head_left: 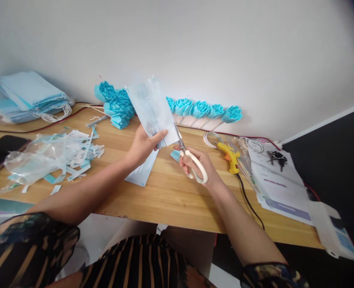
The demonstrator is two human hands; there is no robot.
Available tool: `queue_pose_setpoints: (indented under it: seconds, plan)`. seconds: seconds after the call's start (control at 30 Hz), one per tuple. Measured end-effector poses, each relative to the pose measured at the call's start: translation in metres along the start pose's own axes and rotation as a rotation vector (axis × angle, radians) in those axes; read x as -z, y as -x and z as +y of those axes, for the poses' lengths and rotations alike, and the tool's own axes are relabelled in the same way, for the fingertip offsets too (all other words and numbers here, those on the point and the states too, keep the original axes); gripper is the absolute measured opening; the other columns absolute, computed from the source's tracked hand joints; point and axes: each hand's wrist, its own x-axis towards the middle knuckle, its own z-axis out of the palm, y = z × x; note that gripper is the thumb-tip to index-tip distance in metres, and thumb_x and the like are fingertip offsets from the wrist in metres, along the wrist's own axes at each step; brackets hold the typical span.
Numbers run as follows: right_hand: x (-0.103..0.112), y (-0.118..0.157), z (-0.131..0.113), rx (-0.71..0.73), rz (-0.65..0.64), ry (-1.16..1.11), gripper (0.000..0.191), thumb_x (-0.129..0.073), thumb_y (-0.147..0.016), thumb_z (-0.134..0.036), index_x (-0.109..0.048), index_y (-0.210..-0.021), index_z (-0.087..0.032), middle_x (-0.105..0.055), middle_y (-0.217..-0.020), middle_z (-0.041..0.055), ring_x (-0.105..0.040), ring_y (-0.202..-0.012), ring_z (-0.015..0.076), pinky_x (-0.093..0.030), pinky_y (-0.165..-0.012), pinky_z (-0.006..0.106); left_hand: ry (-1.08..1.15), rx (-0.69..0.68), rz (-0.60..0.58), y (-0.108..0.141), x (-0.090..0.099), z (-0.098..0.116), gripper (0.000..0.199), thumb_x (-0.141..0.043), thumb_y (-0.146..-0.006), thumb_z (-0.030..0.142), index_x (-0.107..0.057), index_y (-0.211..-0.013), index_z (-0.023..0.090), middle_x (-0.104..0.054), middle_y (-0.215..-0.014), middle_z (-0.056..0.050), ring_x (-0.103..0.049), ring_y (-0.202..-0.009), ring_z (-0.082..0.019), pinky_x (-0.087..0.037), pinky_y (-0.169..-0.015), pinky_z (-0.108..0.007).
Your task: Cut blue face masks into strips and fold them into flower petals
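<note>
Pale blue pleated face mask material (153, 106) is held up over the table by my left hand (145, 146), the thumb pressed flat against its lower part. My right hand (199, 162) grips white-handled scissors (198, 168). The scissor blades point up along the right edge of the face mask; whether they are cutting into it I cannot tell. Beneath my left hand a second light blue piece (143, 170) lies on the wood. A small blue scrap (175, 155) rests just left of the scissors.
Blue handmade flowers (201, 109) on sticks line the wall, with more flowers (117, 106) bunched left. A stack of face masks (33, 96), clear plastic and scraps (51, 156), and a phone (5, 150) lie left. Right are a yellow glue gun (231, 156), papers (282, 184) and keys (277, 158).
</note>
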Motion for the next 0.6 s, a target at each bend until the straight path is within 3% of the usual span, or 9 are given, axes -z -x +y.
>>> queue_pose_setpoints:
  seconds: [0.6]
  plan:
    - [-0.0016,-0.0009,-0.0015,-0.019,0.041,0.023,0.056,-0.081,-0.069,-0.050,-0.071,-0.112,-0.014,-0.057,-0.060,-0.0050,-0.043,-0.040,0.0042,-0.031,-0.035,0.019,-0.006,0.006,0.002,0.0002,-0.0001,0.0011,0.032,-0.082,-0.074,0.032,-0.056,-0.083,0.016,-0.056,-0.060,0.004,-0.048,-0.044,-0.007,-0.036,-0.037,-0.020]
